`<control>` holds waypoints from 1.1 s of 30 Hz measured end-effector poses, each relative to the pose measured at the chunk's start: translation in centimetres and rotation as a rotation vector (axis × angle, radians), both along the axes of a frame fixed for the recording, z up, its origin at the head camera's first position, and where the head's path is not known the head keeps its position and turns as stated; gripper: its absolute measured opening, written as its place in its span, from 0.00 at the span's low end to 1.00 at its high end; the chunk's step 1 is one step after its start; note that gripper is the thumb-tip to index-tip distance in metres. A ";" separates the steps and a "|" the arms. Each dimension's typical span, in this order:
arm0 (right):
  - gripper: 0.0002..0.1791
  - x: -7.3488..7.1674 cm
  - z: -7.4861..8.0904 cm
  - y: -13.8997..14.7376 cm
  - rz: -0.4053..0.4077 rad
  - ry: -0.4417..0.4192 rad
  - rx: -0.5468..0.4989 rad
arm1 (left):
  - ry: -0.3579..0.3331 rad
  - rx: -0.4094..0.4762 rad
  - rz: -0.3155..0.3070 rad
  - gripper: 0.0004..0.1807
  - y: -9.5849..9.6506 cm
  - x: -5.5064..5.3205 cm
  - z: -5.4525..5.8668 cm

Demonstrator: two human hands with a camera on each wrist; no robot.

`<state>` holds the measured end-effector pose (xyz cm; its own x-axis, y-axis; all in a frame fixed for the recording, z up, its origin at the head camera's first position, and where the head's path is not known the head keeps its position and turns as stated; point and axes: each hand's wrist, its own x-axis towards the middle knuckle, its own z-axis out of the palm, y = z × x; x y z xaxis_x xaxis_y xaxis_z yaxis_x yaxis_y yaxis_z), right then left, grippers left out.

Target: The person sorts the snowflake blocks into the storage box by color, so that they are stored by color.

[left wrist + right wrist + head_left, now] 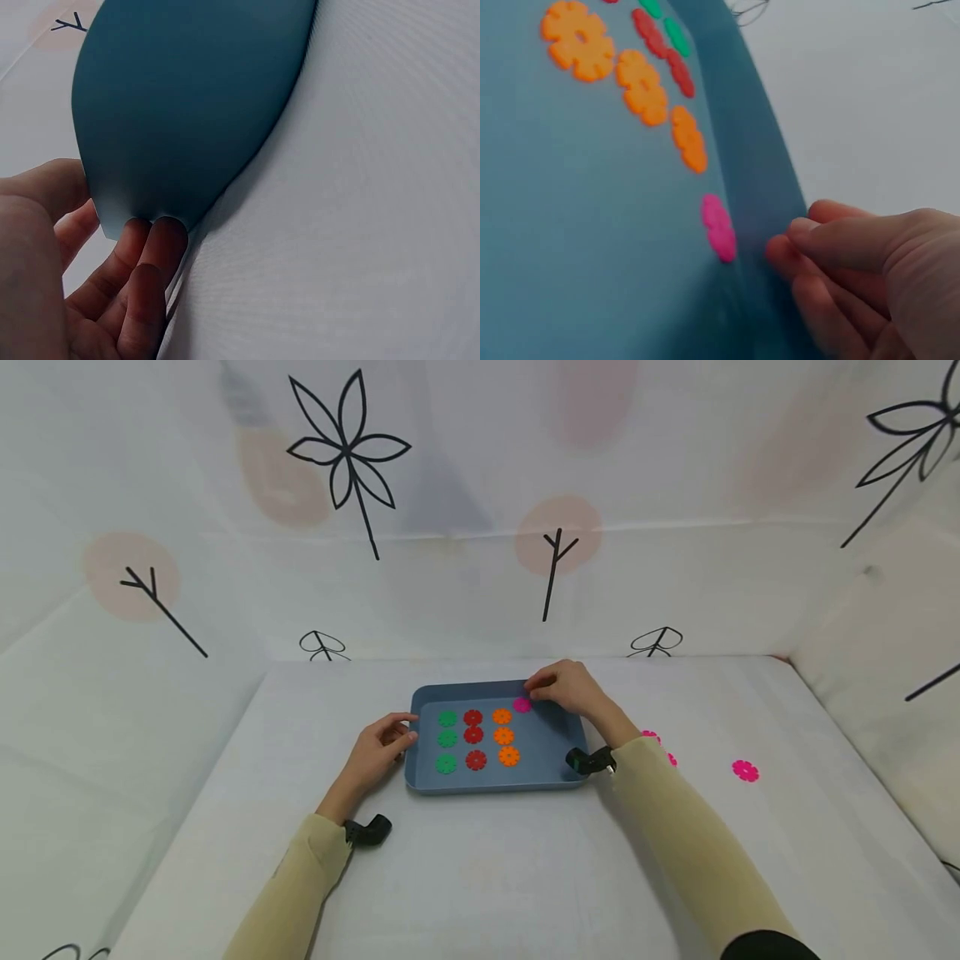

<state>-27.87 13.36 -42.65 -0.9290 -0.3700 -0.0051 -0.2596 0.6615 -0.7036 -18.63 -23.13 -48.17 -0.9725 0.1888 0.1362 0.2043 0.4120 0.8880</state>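
A shallow blue-grey tray (543, 768) lies on the white surface in the head view. On it, flower-shaped discs form columns of three: green (447, 738), red (473, 735) and orange (504, 737). To their right, by the far rim, a single pink disc (521, 704) lies flat. My left hand (377, 747) holds the tray's left end; in the left wrist view its fingers (166, 244) touch the outer wall. Over the far rim, my right hand (567, 685) is beside the pink disc. The right wrist view shows its fingertips (784, 255) apart from that disc, holding nothing.
More pink discs lie on the white table cover (480, 877) right of the tray: one loose disc (746, 770) farther out, and others partly hidden behind the right forearm. A white patterned cloth wall (450, 593) rises behind the table and along both sides.
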 end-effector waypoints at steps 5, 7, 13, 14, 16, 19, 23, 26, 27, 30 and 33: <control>0.10 0.2 0.6 0.7 0.018 0.000 -0.056 | 0.003 -0.001 0.003 0.18 0.0 0.1 0.1; 0.11 0.3 0.8 1.0 0.015 -0.001 -0.070 | -0.002 -0.001 0.005 0.18 0.0 0.1 0.1; 0.12 1.0 1.7 2.7 0.001 0.006 -0.092 | -0.011 -0.001 0.007 0.18 0.0 0.1 0.0; 0.12 1.0 1.8 3.1 -0.003 0.008 -0.091 | -0.010 -0.002 0.006 0.19 0.0 0.1 0.0; 0.12 1.2 2.0 3.9 -0.021 0.008 -0.087 | -0.009 -0.009 0.005 0.19 0.0 0.1 0.0; 0.13 1.7 2.2 5.4 -0.046 0.012 -0.072 | -0.014 -0.020 0.001 0.20 0.2 0.2 0.3; 0.14 2.4 2.0 7.6 -0.079 -0.001 -0.040 | -0.019 -0.025 -0.019 0.20 0.8 1.1 2.1; 0.15 3.1 1.6 9.4 -0.104 -0.011 -0.012 | -0.011 -0.019 -0.028 0.19 1.2 1.7 3.5; 0.16 3.4 1.5 10.0 -0.112 -0.015 -0.005 | -0.009 -0.018 -0.028 0.19 1.2 1.8 3.6; 0.16 4.2 1.0 11.7 -0.138 -0.031 0.021 | -0.004 -0.017 -0.027 0.19 1.3 2.0 3.9; 0.17 5.0 0.4 13.3 -0.157 -0.056 0.045 | -0.008 -0.022 -0.024 0.19 1.4 2.0 4.0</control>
